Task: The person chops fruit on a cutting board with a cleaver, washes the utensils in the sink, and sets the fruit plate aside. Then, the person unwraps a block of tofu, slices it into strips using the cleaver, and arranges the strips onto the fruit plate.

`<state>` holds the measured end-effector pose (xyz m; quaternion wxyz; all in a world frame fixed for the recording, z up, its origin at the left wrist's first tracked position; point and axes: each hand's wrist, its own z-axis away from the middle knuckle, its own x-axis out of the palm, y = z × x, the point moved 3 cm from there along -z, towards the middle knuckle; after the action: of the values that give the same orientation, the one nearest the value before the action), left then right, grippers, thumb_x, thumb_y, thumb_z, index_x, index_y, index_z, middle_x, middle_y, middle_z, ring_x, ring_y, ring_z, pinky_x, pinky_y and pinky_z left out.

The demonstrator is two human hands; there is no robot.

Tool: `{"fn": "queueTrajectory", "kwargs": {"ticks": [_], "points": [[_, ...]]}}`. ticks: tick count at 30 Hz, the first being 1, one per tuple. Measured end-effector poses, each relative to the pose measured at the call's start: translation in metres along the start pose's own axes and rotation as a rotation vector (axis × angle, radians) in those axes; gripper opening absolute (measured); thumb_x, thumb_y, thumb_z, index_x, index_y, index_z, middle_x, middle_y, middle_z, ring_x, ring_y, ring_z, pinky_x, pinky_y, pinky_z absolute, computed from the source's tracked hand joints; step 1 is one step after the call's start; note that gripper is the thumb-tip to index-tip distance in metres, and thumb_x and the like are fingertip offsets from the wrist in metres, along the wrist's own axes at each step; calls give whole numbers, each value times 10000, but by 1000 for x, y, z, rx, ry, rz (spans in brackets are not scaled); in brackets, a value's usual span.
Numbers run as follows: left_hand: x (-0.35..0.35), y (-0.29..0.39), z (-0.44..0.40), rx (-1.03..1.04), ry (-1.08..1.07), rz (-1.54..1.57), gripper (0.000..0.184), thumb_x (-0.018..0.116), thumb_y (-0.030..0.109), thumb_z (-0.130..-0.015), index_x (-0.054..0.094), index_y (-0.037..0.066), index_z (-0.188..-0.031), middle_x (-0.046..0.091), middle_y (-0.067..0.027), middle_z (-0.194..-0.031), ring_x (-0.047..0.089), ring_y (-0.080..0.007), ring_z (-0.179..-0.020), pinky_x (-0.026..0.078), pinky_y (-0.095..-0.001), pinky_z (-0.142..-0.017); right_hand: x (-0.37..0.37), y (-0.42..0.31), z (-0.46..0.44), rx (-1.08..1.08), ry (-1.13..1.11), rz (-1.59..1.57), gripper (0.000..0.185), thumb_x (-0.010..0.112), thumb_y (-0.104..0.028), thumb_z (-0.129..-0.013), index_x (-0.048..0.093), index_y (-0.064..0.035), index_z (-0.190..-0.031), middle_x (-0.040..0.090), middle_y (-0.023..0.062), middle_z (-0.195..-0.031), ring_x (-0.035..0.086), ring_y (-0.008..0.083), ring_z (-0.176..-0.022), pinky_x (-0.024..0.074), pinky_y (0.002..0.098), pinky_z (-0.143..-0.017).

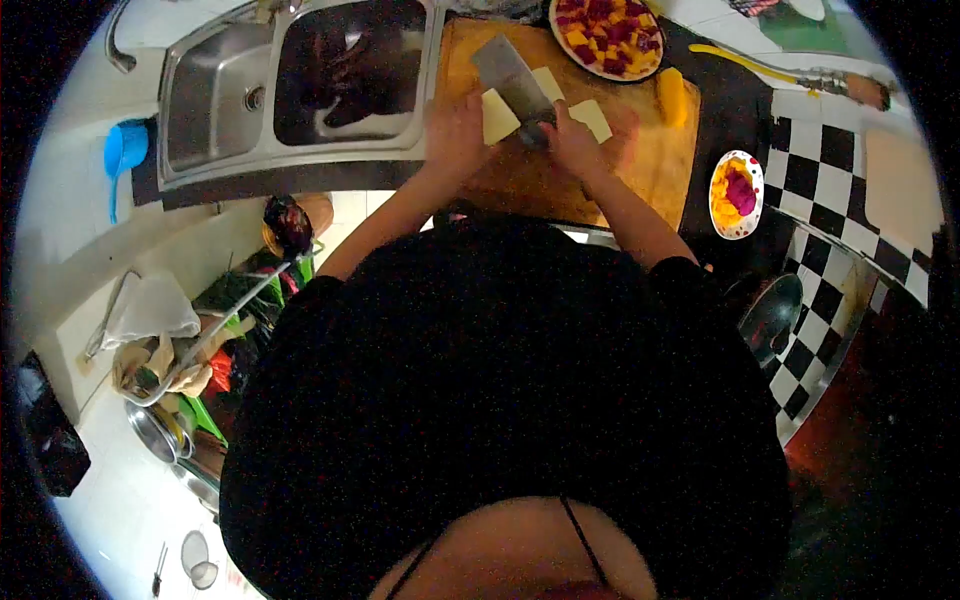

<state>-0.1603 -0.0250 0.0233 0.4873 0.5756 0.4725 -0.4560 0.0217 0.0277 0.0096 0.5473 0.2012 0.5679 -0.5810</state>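
On a wooden cutting board (655, 190) lie several pale yellow slabs. My right hand (572, 143) is wrapped round the dark handle of a cleaver (512, 78), whose wide blade points up and to the left. One slab (590, 121) lies beside my right hand, and another (545, 84) is partly behind the blade. My left hand (458, 130) is at the board's left side, touching a slab (498, 117) with its fingers. An orange-yellow piece (673, 98) rests near the board's upper right corner.
A plate of red and orange cubes (607, 38) stands at the board's top edge. To the right is an oval dish (737, 195) with orange and purple pieces. A double steel sink (215, 95) is at left, with a blue dipper (125, 148) beside it. A pan (772, 318) sits lower right.
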Motion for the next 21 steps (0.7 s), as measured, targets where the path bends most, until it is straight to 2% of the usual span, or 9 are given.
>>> {"fn": "queueTrajectory", "kwargs": {"ticks": [2,5,7,8,10,12,15,17,21], "points": [[2,-3,-4,-28,1,32,865,766,407,-580,343,40,-1239,581,-113,-966,578,-279,-897,367,-463,-857,-5,7,-7,-107,42,-42,417,437,-330,-901,372,-8,-1159,591,231,-723,580,420,-620,455,505,-519],[-33,7,-10,-124,-151,180,852,765,399,-585,342,55,-1239,585,-127,-959,583,-303,-866,397,-443,-822,-31,0,10,75,-30,13,437,458,-317,-896,378,15,-1168,589,258,-827,576,434,-730,470,486,-619],[-28,7,-13,-148,-221,236,842,758,404,-589,343,55,-1233,588,-137,-961,586,-315,-856,422,-436,-789,-44,20,28,-266,583,31,448,509,-303,-873,361,-39,-1204,601,180,-797,587,328,-658,464,394,-581],[-26,4,-15,-182,-289,291,833,751,409,-592,345,55,-1227,590,-147,-962,589,-327,-846,448,-428,-755,-42,36,34,-262,593,26,448,509,-303,-873,361,-39,-1204,601,180,-797,587,328,-658,464,394,-581],[-38,-1,-19,-273,-264,367,817,739,428,-597,356,58,-1217,592,-152,-962,593,-332,-848,465,-428,-737,-37,59,45,-51,361,-505,413,542,-231,-864,373,-49,-1195,563,78,-748,541,187,-558,455,316,-518],[-34,-16,-22,-361,-249,445,803,727,446,-601,367,62,-1207,595,-157,-962,598,-337,-849,482,-428,-719,-52,53,77,121,312,-752,401,560,-156,-850,372,-73,-1194,506,22,-704,487,102,-517,444,271,-462],[5,-61,-64,-200,-89,305,773,711,487,-593,411,66,-1168,609,-155,-956,607,-338,-870,492,-423,-746,-55,57,111,260,312,-1137,413,564,-170,-863,351,-108,-1211,492,26,-682,496,115,-506,452,272,-436],[-15,-55,-92,-196,-152,105,868,593,672,-651,404,18,-1189,542,-225,-1084,616,-344,-848,519,-403,-698,-42,75,128,338,333,-1209,417,563,-175,-867,348,-109,-1218,487,24,-679,491,117,-498,444,267,-432],[-15,-47,-139,-113,-171,352,877,602,661,-653,385,12,-1201,562,-233,-1050,607,-366,-877,511,-427,-716,-51,70,155,514,358,-1316,427,519,-239,-895,328,-117,-1257,454,10,-609,445,105,-445,390,241,-402]]}}
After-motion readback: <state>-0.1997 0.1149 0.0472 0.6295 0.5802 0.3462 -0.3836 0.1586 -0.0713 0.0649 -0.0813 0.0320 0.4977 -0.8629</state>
